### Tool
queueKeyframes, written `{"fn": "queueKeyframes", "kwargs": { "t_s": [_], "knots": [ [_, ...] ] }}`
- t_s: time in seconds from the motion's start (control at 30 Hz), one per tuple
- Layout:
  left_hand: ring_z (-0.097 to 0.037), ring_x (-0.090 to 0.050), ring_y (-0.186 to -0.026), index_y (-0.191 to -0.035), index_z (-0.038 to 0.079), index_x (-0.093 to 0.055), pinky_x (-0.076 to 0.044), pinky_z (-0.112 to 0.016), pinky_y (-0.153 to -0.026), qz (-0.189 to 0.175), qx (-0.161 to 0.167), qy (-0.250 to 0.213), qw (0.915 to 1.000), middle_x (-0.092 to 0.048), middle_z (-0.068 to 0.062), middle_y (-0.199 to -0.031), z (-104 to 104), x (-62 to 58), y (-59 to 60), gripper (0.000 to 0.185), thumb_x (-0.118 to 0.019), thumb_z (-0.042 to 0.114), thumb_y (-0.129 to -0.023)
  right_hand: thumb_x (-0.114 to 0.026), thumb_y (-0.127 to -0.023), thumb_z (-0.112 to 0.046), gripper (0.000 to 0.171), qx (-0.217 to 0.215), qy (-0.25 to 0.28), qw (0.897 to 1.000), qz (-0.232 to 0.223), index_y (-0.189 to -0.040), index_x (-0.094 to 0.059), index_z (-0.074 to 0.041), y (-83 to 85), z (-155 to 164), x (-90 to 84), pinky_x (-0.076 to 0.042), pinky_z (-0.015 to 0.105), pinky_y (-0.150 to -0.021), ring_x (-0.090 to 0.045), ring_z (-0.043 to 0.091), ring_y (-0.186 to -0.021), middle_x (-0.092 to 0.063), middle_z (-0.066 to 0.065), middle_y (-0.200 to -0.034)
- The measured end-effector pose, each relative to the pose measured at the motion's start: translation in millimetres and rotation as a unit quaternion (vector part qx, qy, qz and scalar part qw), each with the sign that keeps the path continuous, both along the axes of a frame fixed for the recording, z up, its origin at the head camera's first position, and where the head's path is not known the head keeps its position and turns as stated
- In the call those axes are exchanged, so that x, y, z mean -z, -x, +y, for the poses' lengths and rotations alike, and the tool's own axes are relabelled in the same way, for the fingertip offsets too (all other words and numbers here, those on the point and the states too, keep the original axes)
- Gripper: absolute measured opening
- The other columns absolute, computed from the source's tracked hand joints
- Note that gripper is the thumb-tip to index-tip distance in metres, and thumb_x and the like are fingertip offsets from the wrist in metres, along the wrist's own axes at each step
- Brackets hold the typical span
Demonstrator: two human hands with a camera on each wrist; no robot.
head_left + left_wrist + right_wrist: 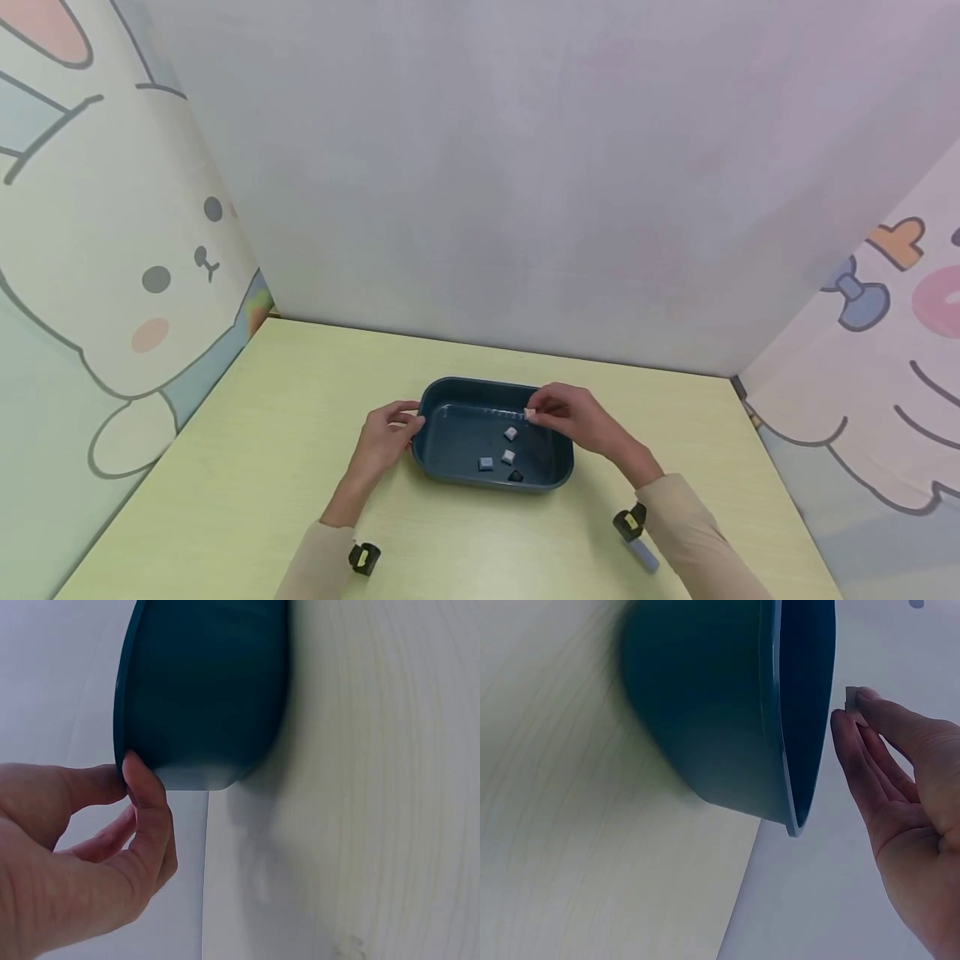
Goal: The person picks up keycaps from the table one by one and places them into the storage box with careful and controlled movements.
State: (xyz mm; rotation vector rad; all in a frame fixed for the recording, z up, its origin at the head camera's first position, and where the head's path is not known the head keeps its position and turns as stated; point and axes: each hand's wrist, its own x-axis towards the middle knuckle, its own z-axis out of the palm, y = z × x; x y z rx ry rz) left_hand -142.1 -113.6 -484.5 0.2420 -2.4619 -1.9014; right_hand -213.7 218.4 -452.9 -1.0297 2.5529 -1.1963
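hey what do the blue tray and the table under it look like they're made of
The tray looks like moulded plastic: one even dark teal colour, rounded corners, a smooth thin rim with a dull sheen. The table looks like pale yellowish wood or a wood-print laminate: fine straight grain lines show in the left wrist view, on a flat matte surface. Which of the two, I cannot tell.

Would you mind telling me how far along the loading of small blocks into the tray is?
Done: four blocks lie in the dark tray, including a black one. In hand: the right hand pinches a pale block above the tray; the left hand steadies its rim. No loose blocks show on the table.
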Motion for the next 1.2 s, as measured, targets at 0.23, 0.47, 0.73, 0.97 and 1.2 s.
{"fn": "queueKeyframes", "kwargs": {
  "t_s": [0.23, 0.47, 0.73, 0.97, 1.2],
  "knots": [
    [-0.031, -0.07, -0.076, -0.123, -0.004, -0.068, -0.057, -0.032, -0.062, -0.001, -0.002, 0.0, 1.0, -0.07, -0.014, -0.095, -1.1, 2.6, 2.6, 0.029, -0.07, 0.005, -0.096, -0.072, -0.097, -0.009, 0.013, -0.026, 0.001, 1.0, 0.002, -0.109, -0.07, -0.007, 3.8, -9.8, -0.4, -0.059, 0.03, -0.084, -0.07, 0.013, -0.093, -0.069, -0.001, -0.102],
    [-0.031, -0.07, -0.076, -0.123, -0.005, -0.068, -0.057, -0.033, -0.062, 0.002, 0.001, -0.002, 1.0, -0.07, -0.015, -0.095, -1.3, 1.8, 2.7, 0.029, -0.07, 0.005, -0.097, -0.072, -0.097, -0.008, 0.012, -0.037, -0.015, 0.999, -0.001, -0.108, -0.07, -0.008, 9.3, -18.9, -0.4, -0.058, 0.028, -0.085, -0.07, 0.013, -0.094, -0.069, 0.001, -0.103],
    [-0.031, -0.07, -0.075, -0.123, -0.006, -0.068, -0.057, -0.033, -0.061, 0.003, 0.007, -0.005, 1.0, -0.07, -0.016, -0.095, -1.3, -0.2, 2.0, 0.029, -0.07, 0.006, -0.097, -0.072, -0.096, -0.007, 0.012, -0.039, -0.04, 0.998, -0.013, -0.108, -0.07, -0.008, 12.4, -28.2, -2.4, -0.058, 0.027, -0.086, -0.07, 0.013, -0.095, -0.069, 0.0, -0.103],
    [-0.032, -0.07, -0.076, -0.124, -0.006, -0.068, -0.056, -0.031, -0.061, 0.0, 0.006, 0.004, 1.0, -0.07, -0.016, -0.095, -1.6, 0.3, 1.7, 0.029, -0.069, 0.006, -0.097, -0.07, -0.098, -0.01, 0.011, -0.054, -0.047, 0.997, -0.031, -0.108, -0.07, -0.006, 15.5, -35.0, 2.9, -0.057, 0.028, -0.086, -0.07, 0.012, -0.096, -0.069, 0.0, -0.104],
    [-0.032, -0.07, -0.077, -0.124, -0.005, -0.068, -0.056, -0.031, -0.062, 0.001, 0.004, 0.002, 1.0, -0.07, -0.016, -0.096, -1.5, 0.9, 1.5, 0.029, -0.069, 0.006, -0.097, -0.07, -0.098, -0.01, 0.011, -0.061, -0.057, 0.996, -0.038, -0.109, -0.071, -0.007, 18.1, -42.3, 7.5, -0.057, 0.028, -0.085, -0.069, 0.011, -0.095, -0.07, -0.001, -0.104]
  ]
}}
